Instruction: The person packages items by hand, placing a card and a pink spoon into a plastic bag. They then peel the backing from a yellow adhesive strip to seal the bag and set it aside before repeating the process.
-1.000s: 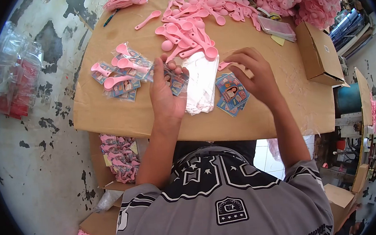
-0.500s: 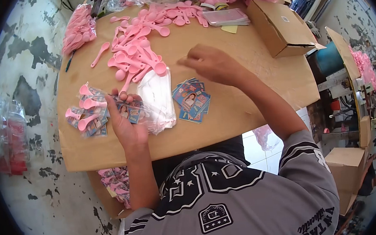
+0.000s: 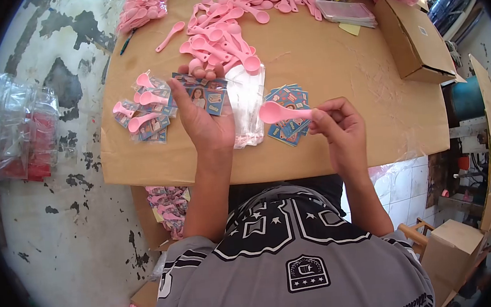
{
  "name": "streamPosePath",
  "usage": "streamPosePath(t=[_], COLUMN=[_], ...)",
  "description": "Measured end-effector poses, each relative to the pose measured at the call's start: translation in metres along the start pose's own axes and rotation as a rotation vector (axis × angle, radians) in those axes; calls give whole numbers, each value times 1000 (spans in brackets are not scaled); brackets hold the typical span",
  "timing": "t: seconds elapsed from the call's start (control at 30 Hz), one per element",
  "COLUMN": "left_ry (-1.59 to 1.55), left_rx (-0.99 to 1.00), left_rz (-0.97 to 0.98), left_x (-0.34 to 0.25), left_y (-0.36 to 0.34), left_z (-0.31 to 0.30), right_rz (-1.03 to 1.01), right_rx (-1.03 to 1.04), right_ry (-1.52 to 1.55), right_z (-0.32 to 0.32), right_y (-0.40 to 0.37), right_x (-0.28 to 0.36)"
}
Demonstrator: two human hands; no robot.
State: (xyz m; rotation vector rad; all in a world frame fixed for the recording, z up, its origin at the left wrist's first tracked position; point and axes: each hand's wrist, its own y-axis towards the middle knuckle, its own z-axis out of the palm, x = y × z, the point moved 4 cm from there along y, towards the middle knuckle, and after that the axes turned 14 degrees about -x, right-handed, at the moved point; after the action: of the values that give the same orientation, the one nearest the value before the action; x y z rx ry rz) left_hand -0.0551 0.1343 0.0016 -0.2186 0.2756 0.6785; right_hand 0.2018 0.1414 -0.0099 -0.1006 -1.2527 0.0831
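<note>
A blue printed card (image 3: 207, 97) lies across the fingers of my left hand (image 3: 205, 119), palm up, its fingers curled at the card's upper edge. Between the thumb and fingers of my right hand (image 3: 344, 131) is the handle of a pink spoon (image 3: 274, 113), its bowl pointing left above a fanned stack of blue cards (image 3: 291, 128). Clear plastic bags (image 3: 248, 110) lie between my hands. Left of my left hand are several bagged cards with pink spoons (image 3: 152, 97). Beyond my hands spreads a heap of loose pink spoons (image 3: 225, 39).
The brown-covered table (image 3: 369, 109) holds an open cardboard box (image 3: 415, 39) at the right back and a stack of clear packets (image 3: 347, 14) beside it. Bags of pink spoons (image 3: 142, 8) stand along the back. A teal pen (image 3: 127, 43) lies at the left.
My right hand has come down and nearer, and a pink spoon now shows in it. The card in my left hand shows more fully. The camera view has shifted.
</note>
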Motion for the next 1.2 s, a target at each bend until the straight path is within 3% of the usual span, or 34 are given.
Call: streamPosePath(t=[0.1, 0.27, 0.37, 0.57, 0.67, 0.73, 0.8, 0.9, 1.03, 1.2], left_ry=[93, 101, 100, 140, 182, 209, 213, 233, 309, 373], left_rx=[52, 38, 6, 28, 44, 17, 11, 29, 69, 138], left_rz=[2, -184, -304, -494, -536, -550, -543, -565, -669, -770], left_x=[11, 21, 24, 35, 30, 26, 22, 15, 31, 45], left_y=[-10, -23, -34, -48, -46, -43, -39, -36, -45, -60], left_z=[5, 0, 0, -4, -7, -5, 2, 9, 12, 12], right_rz=[14, 147, -42, -312, -731, -981, -967, -790, -1139, -1075], right_rx=[59, 294, 325, 185, 70, 258, 478, 406, 324, 434], right_ry=[39, 74, -10, -244, -372, -544, -523, -399, -776, -630], right_z=[21, 49, 53, 57, 67, 62, 54, 33, 47, 56], right_y=[-6, -14, -10, -2, -13, -15, -15, -1, 3, 0], right_x=[-3, -3, -12, -25, 10, 22, 34, 38, 49, 52])
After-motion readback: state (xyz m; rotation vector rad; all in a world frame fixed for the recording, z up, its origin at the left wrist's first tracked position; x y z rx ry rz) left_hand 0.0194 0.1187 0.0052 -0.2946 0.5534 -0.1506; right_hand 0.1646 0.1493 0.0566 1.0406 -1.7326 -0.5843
